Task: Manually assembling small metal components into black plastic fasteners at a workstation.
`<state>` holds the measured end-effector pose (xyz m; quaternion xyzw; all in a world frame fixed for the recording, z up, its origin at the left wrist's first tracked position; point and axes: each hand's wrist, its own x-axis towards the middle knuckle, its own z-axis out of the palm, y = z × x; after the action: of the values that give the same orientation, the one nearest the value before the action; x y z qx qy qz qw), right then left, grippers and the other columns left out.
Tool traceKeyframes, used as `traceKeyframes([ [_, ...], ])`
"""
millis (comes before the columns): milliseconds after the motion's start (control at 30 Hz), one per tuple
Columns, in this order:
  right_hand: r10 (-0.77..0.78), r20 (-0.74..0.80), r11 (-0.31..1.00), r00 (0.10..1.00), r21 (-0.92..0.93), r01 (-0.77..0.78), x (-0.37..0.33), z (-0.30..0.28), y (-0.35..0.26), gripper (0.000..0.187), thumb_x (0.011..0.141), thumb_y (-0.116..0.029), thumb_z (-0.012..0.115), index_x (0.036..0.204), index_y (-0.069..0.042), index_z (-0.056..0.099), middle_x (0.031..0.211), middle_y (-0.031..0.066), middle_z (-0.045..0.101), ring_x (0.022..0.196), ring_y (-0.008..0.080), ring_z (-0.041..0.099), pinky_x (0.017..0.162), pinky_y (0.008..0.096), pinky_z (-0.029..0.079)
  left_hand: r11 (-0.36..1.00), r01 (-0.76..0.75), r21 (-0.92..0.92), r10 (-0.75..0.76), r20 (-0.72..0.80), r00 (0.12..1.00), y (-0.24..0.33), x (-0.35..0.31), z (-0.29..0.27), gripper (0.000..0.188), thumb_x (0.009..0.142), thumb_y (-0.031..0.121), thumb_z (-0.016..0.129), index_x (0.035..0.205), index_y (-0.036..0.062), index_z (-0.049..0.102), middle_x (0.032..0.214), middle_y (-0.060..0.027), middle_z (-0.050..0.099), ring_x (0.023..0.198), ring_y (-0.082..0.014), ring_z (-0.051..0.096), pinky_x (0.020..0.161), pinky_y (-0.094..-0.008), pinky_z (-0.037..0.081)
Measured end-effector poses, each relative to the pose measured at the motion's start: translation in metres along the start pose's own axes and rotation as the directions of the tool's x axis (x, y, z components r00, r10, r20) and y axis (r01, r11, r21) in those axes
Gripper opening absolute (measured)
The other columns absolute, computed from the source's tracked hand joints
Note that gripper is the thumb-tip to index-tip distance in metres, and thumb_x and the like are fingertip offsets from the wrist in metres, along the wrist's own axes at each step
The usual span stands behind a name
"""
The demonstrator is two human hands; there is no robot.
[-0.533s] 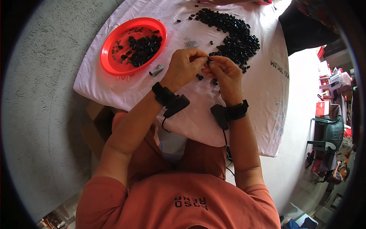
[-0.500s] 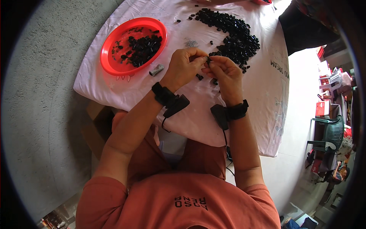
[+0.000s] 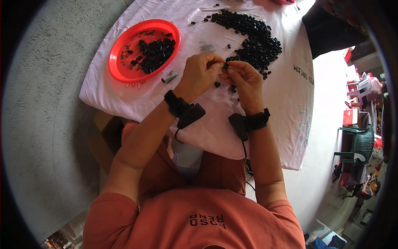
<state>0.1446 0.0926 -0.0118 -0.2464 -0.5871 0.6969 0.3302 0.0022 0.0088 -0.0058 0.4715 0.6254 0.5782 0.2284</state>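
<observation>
Over the table's middle, my left hand (image 3: 202,74) and my right hand (image 3: 245,82) meet fingertip to fingertip. Between them they pinch a small black plastic piece (image 3: 226,65), mostly covered by the fingers. A large heap of similar black pieces (image 3: 257,45) spreads just beyond my right hand. A few loose black pieces (image 3: 217,84) lie under and between my hands. Beyond my left hand sits a small pile of thin silvery bits (image 3: 207,48). To its left, a short grey cylinder (image 3: 169,76) lies on the cloth.
A red round basin (image 3: 117,74) holding more black pieces stands at the table's left. A pale pink cloth (image 3: 282,124) covers the table. Someone in dark clothing (image 3: 331,33) is at the far right. A green chair (image 3: 361,141) stands on the floor to the right.
Both hands stay almost where they were, still pinching the black piece, with only slight finger movement. The whole view has shifted very slightly.
</observation>
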Motion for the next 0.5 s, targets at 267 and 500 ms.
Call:
traceKeyframes([
  [267,-0.042,0.017,0.999,0.999,0.009,0.042,0.0,0.002,0.002,0.017,0.093,0.003,0.06,0.11,0.004,0.062,0.098,0.0115,0.071,0.084,0.0167,0.072,0.073,0.0239,0.057,0.948,-0.203,0.247,0.221,-0.049,0.974,-0.003,-0.001,0.003,0.011,0.092,0.002,0.061,0.097,-0.0035,0.07,0.084,-0.0075,0.071,0.074,-0.0082,0.065,0.066,-0.0228,0.052],
  [500,0.064,-0.01,0.998,0.998,-0.008,-0.064,-0.001,-0.001,-0.004,0.012,0.093,0.001,0.062,0.105,0.003,0.061,0.097,0.0125,0.072,0.085,0.0187,0.072,0.072,0.0235,0.057,0.999,0.037,-0.029,-0.037,0.025,0.999,-0.006,0.002,-0.003,0.014,0.092,0.002,0.062,0.101,-0.0038,0.07,0.088,-0.0073,0.072,0.077,-0.0086,0.066,0.069,-0.0225,0.052],
])
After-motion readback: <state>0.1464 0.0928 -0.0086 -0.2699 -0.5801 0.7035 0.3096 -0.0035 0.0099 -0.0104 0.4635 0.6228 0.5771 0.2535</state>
